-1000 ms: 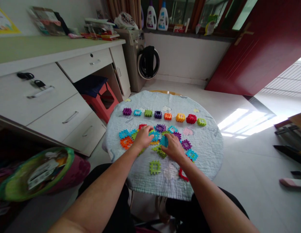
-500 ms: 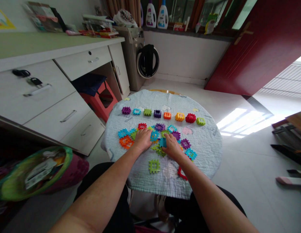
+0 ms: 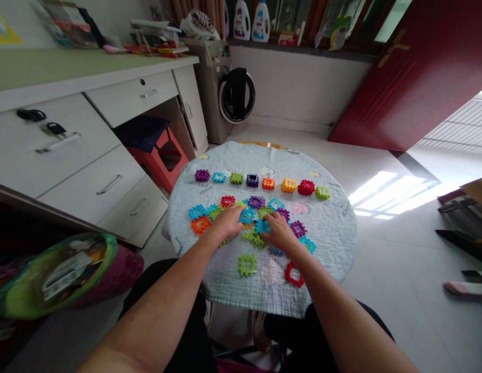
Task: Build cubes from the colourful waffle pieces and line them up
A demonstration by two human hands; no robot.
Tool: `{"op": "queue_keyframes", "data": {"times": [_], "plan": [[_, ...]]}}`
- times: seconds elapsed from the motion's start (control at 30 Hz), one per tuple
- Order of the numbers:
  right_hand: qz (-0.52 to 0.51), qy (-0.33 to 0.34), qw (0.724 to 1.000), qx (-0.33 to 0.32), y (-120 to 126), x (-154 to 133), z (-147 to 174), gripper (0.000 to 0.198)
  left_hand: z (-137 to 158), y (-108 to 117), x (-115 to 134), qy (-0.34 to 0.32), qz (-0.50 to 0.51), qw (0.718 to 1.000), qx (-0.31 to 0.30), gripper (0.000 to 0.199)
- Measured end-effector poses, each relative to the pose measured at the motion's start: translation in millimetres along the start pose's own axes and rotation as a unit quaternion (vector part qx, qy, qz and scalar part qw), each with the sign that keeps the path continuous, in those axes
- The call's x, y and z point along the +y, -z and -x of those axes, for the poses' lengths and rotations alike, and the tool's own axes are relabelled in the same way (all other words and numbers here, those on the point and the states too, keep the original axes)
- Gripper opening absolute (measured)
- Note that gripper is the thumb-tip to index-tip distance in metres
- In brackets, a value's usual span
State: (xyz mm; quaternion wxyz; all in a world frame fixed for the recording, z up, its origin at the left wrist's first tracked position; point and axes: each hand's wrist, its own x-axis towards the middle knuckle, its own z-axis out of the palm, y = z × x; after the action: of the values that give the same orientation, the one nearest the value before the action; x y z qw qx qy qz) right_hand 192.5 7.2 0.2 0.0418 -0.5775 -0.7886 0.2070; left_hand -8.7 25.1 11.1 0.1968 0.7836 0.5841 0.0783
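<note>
Right hand (image 3: 279, 231) pinches a blue tile (image 3: 261, 226), face up, long axis unclear; left hand's (image 3: 227, 221) grip can't be judged.

The toothed pieces (image 3: 247, 216) looked like plain hard plastic, kinda smooth with a slight sheen. Tablecloth (image 3: 225, 277) was matt, crinkly, soft-looking fabric. Door (image 3: 431, 77) had a real gloss to it, floor (image 3: 411, 254) was slick and shiny, washer (image 3: 209, 98) looked metallic, drawer handle (image 3: 109, 184) seemed like polished metal, stool (image 3: 148, 165) was smooth plastic.
</note>
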Motion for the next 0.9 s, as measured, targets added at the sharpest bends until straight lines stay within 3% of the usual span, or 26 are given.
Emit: {"op": "queue_keyframes", "data": {"times": [0.2, 0.3, 0.47, 0.6, 0.73, 0.9], "plan": [[0.006, 0.011, 1.0, -0.002, -1.1, 1.0, -0.7, 0.045, -7.0, 6.2, -13.5, 0.039, 0.032, 0.999, 0.007, 0.035], [0.015, 0.01, 1.0, -0.002, 0.1, 0.3, 0.0, 0.047, -9.9, 7.1, -17.7, 0.046, 0.076, 0.995, 0.032, 0.039], [0.013, -0.001, 1.0, -0.001, -3.1, 3.6, -3.4, 0.056, -9.7, 10.3, -11.4, 0.04, 0.14, 0.989, 0.024, 0.046], [-0.023, 0.021, 0.999, 0.01, -6.5, 6.1, -7.0, 0.069, -8.2, 5.0, -1.5, -0.007, 0.16, 0.987, 0.015, 0.048], [-0.069, 0.046, 0.996, 0.016, 4.5, 9.7, -4.5, 0.077, -6.4, -13.9, 13.9, -0.087, 0.16, 0.983, 0.005, 0.05], [-0.066, 0.007, 0.997, 0.036, 29.8, 20.2, 6.5, 0.07, -6.8, -40.4, 31.7, -0.118, 0.042, 0.992, 0.031, 0.048]]}}
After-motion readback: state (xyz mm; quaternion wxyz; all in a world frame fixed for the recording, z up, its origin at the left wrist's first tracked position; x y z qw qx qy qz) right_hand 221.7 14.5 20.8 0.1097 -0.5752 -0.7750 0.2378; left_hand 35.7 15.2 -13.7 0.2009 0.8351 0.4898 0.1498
